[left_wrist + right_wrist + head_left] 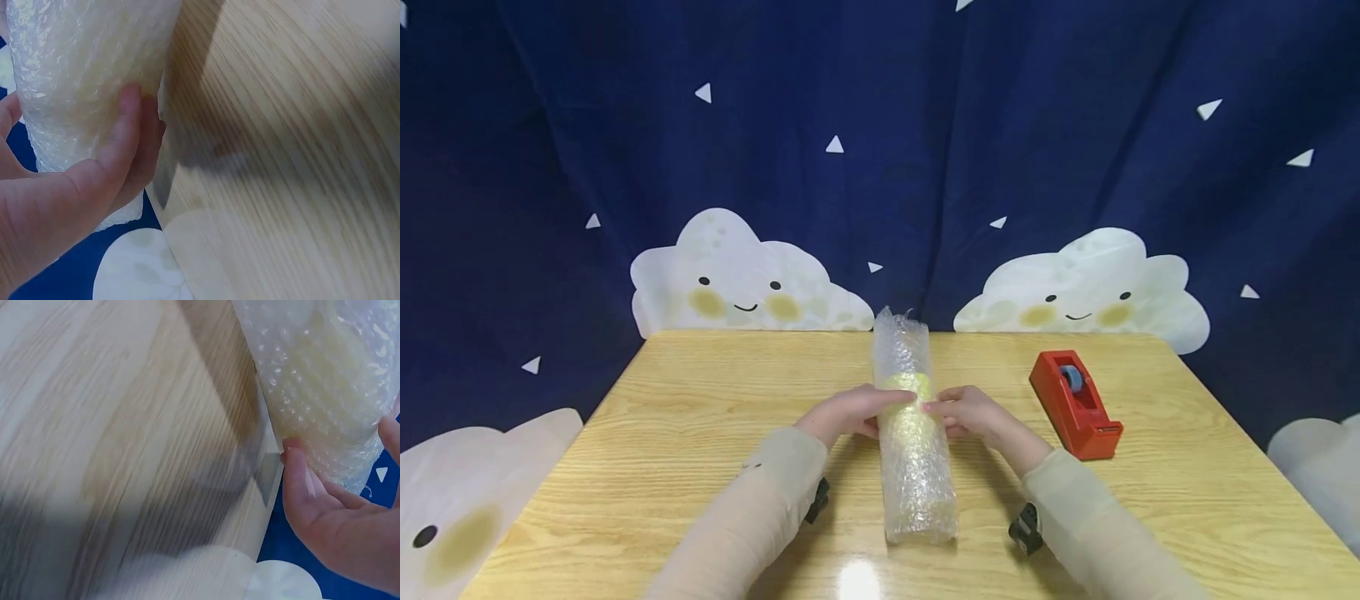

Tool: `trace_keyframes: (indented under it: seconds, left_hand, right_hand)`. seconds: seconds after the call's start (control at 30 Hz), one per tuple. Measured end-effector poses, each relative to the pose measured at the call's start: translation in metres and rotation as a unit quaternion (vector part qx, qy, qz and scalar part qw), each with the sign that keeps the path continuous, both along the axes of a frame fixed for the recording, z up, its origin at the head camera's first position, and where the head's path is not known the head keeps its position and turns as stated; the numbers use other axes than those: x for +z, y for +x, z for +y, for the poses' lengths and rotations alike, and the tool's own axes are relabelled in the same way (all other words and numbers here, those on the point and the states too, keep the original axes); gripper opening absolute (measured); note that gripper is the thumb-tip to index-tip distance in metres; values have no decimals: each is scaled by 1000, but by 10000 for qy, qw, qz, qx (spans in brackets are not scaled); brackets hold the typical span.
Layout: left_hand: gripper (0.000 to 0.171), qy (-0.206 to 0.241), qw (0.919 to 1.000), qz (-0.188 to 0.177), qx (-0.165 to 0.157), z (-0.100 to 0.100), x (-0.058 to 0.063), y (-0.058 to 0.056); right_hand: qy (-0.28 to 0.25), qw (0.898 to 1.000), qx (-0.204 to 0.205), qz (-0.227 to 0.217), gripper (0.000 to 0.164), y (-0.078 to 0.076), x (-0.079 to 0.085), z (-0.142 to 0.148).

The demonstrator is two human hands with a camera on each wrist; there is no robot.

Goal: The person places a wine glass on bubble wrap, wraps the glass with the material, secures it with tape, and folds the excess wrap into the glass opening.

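Observation:
A long roll of bubble wrap (917, 492) lies on the table in the head view, pointing away from me. Something yellow (912, 383) shows blurrily through its layers; what it is, I cannot tell. My left hand (857, 410) grips the roll from the left, thumb on top and fingers against its side. From the right, my right hand (973, 417) holds it at about the same height, its thumb near the left one. In the left wrist view, fingers (128, 125) curve along the wrap. The right wrist view shows fingertips (292, 447) touching its lower side.
A red tape dispenser (1075, 404) with a blue-cored tape roll stands on the right of the wooden table (737, 367). Behind the table hangs a dark blue curtain (880, 75) with clouds and small white triangles. The roll's far end reaches the table's back edge.

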State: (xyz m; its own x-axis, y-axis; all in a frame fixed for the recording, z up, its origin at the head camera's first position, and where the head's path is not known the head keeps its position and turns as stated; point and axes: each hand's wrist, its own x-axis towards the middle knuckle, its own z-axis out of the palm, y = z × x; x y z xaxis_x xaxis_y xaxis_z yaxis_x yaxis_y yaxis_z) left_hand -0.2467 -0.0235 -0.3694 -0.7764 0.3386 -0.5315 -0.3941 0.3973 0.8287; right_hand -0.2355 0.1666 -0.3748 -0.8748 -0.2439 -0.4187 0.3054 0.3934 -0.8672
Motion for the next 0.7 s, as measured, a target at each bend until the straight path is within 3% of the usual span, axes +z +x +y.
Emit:
trace_keyframes:
  seconds: [0.17, 0.4, 0.53, 0.7]
  left_hand:
    - [77, -42, 10000, -64, -27, 4, -2, 1]
    - [70, 80, 9989, -208, 420, 13, -9, 2]
    - [68, 199, 9976, -294, 601, 21, -11, 3]
    - [70, 216, 9962, -351, 772, 24, -10, 3]
  right_hand:
    - [191, 9998, -47, -15, 65, 1, 0, 3]
    - [893, 9950, -18, 452, 59, 8, -2, 11]
    - [1616, 9796, 294, 1157, 50, 19, 7, 36]
    - [2366, 9528, 320, 1877, 47, 27, 42, 86]
